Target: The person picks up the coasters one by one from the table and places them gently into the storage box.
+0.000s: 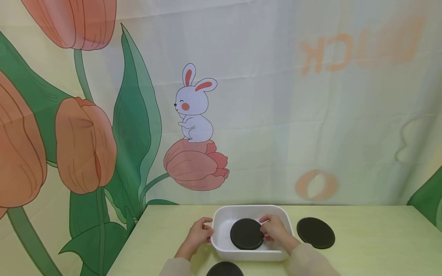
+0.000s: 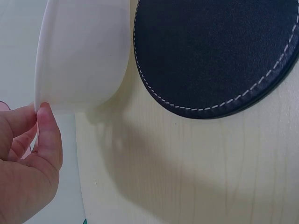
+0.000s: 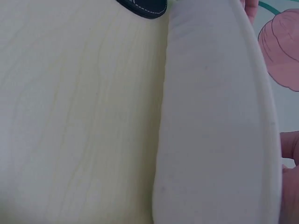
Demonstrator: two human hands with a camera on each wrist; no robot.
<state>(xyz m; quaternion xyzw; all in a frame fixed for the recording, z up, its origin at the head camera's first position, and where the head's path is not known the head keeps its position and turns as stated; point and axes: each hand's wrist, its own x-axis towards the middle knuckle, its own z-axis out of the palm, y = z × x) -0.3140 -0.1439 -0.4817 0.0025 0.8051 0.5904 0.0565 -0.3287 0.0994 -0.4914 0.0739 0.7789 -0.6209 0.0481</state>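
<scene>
A white rectangular basin [image 1: 253, 255] stands on the table. My left hand [image 1: 199, 234] is at its left end; in the left wrist view the thumb and fingertips pinch the rim of the basin [image 2: 84, 51]. Inside the basin, a round black coaster [image 1: 246, 234] lies slightly tilted. My right hand [image 1: 276, 229] reaches over the basin's right side and grips this coaster by its right edge. In the right wrist view the basin wall [image 3: 215, 121] hides most of the right hand [image 3: 290, 182].
A second black coaster [image 1: 315, 232] lies on the table [image 1: 380, 245] right of the basin. Another coaster [image 1: 225, 269], stitched in white along its edge, lies in front of it. A printed cloth [image 1: 259, 115] hangs behind the table.
</scene>
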